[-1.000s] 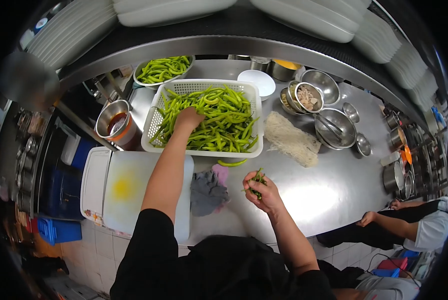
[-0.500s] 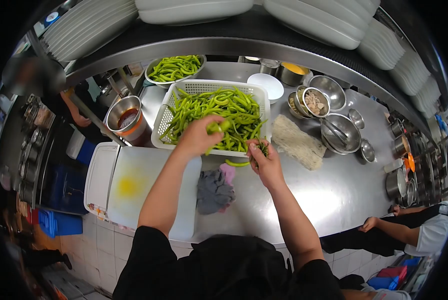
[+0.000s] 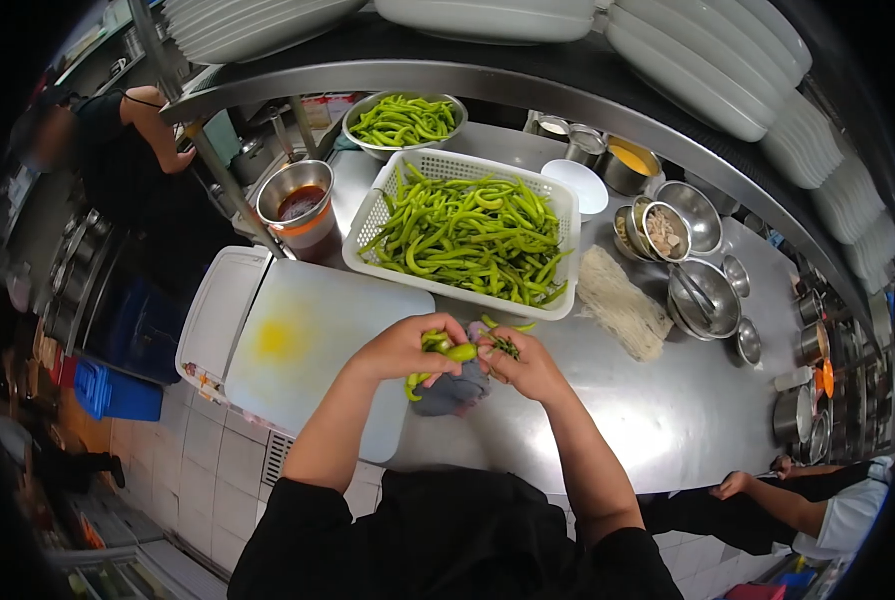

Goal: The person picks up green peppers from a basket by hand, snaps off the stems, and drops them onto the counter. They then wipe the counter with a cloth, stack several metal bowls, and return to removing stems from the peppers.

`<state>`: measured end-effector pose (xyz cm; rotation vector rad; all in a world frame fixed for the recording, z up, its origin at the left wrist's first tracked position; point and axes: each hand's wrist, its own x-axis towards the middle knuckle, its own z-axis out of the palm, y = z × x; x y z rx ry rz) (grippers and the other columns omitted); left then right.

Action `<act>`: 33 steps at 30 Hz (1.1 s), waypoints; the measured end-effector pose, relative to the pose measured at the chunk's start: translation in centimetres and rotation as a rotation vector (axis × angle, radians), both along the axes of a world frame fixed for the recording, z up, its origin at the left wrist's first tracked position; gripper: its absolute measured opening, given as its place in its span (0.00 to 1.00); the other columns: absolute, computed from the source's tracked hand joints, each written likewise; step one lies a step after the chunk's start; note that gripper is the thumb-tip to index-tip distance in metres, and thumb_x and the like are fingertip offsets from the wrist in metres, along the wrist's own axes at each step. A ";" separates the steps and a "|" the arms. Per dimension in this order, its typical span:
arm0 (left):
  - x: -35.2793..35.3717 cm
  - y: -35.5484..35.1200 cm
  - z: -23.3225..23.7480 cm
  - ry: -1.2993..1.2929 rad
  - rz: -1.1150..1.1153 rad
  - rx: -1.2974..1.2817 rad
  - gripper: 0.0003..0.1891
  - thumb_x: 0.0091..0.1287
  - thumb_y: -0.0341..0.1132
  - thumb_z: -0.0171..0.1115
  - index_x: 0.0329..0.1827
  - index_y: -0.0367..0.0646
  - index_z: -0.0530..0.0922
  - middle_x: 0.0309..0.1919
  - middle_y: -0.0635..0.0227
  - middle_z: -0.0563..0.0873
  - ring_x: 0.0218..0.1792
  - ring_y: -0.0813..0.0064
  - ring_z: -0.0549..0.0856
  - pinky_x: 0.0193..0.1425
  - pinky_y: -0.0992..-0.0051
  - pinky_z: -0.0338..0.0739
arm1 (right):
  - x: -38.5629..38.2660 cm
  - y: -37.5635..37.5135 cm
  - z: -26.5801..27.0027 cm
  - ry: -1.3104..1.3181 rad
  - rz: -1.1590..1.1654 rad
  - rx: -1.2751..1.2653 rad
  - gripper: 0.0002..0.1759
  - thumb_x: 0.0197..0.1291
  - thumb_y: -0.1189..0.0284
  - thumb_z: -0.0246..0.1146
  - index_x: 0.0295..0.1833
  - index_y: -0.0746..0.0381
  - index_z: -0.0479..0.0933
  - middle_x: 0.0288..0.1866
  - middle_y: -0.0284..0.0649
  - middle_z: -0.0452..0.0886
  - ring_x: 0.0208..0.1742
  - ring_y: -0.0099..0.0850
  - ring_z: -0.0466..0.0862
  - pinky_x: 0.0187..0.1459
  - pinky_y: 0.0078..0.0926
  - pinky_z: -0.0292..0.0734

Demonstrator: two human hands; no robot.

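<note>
My left hand (image 3: pixel 408 348) is closed around a few green chili peppers (image 3: pixel 460 352), their ends poking out past the fingers. Facing it, my right hand (image 3: pixel 530 368) pinches a small bunch of dark green pepper stems (image 3: pixel 505 346). The fingertips of both hands come close together over a grey cloth (image 3: pixel 450 393) on the steel table. Just beyond the hands, a white perforated basket (image 3: pixel 363 262) is heaped with green chili peppers (image 3: pixel 473 235). One curved pepper shows between the basket and my right hand.
A white cutting board (image 3: pixel 318 360) with a yellow stain lies left. Behind it stands a steel container of dark red liquid (image 3: pixel 301 203). A bowl of peppers (image 3: pixel 403 120) is at the back. Dried noodles (image 3: pixel 623 305) and steel bowls (image 3: pixel 706 300) sit right. Plates line an overhead shelf (image 3: pixel 448 77). Other people stand nearby.
Both hands have drawn back from the basket toward me and closer together, now over the grey cloth. The left hand still holds peppers, the right still holds stems. The view has shifted.
</note>
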<state>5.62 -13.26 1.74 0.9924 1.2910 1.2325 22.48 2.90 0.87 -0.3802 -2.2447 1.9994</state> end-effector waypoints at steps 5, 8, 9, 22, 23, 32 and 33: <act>-0.6 -1.5 0.7 -0.194 -0.227 0.062 0.17 0.59 0.24 0.64 0.51 0.38 0.73 0.32 0.62 0.84 0.21 0.80 0.79 0.25 0.79 0.74 | 0.6 -0.5 1.1 0.034 0.264 -0.331 0.11 0.67 0.67 0.59 0.45 0.65 0.75 0.30 0.34 0.78 0.24 0.18 0.70 0.26 0.16 0.65; -2.0 -1.0 0.5 -0.087 -0.119 0.090 0.19 0.58 0.26 0.66 0.53 0.39 0.74 0.30 0.63 0.83 0.20 0.79 0.78 0.24 0.79 0.74 | 0.7 -0.4 0.5 0.014 0.233 -0.574 0.10 0.67 0.68 0.59 0.47 0.64 0.74 0.33 0.37 0.79 0.22 0.18 0.69 0.24 0.16 0.63; -3.3 -0.5 0.6 0.026 0.041 0.068 0.20 0.58 0.27 0.67 0.53 0.40 0.74 0.29 0.64 0.83 0.21 0.79 0.79 0.25 0.78 0.74 | 0.8 -0.3 0.2 0.017 0.225 -0.572 0.10 0.67 0.68 0.59 0.47 0.64 0.74 0.33 0.37 0.79 0.22 0.18 0.69 0.24 0.16 0.63; -13.0 14.0 -5.9 1.129 0.113 -0.114 0.24 0.50 0.38 0.70 0.53 0.43 0.79 0.48 0.50 0.83 0.51 0.51 0.81 0.55 0.61 0.75 | 2.5 0.0 -2.3 0.106 0.090 -0.794 0.10 0.61 0.73 0.64 0.41 0.59 0.68 0.33 0.36 0.72 0.20 0.18 0.66 0.19 0.15 0.58; -13.6 14.2 -5.9 1.171 0.129 -0.097 0.26 0.51 0.38 0.69 0.55 0.42 0.78 0.50 0.50 0.82 0.52 0.52 0.80 0.57 0.62 0.75 | 2.7 -0.1 -2.3 0.126 0.036 -0.762 0.12 0.59 0.72 0.66 0.40 0.59 0.67 0.31 0.37 0.71 0.20 0.18 0.65 0.19 0.15 0.57; -13.7 14.1 -5.3 1.291 -0.008 -0.382 0.29 0.49 0.38 0.67 0.57 0.41 0.77 0.53 0.51 0.81 0.54 0.55 0.81 0.58 0.63 0.75 | 1.1 0.3 -2.2 0.108 -0.098 -0.714 0.11 0.62 0.68 0.66 0.41 0.58 0.70 0.27 0.33 0.70 0.18 0.19 0.65 0.17 0.15 0.57; -13.5 14.0 -5.2 1.296 -0.009 -0.357 0.28 0.49 0.38 0.67 0.57 0.42 0.78 0.52 0.51 0.82 0.53 0.56 0.81 0.58 0.63 0.75 | 1.1 0.3 -2.3 0.111 -0.096 -0.712 0.11 0.62 0.68 0.66 0.41 0.58 0.70 0.27 0.33 0.70 0.18 0.19 0.65 0.17 0.15 0.57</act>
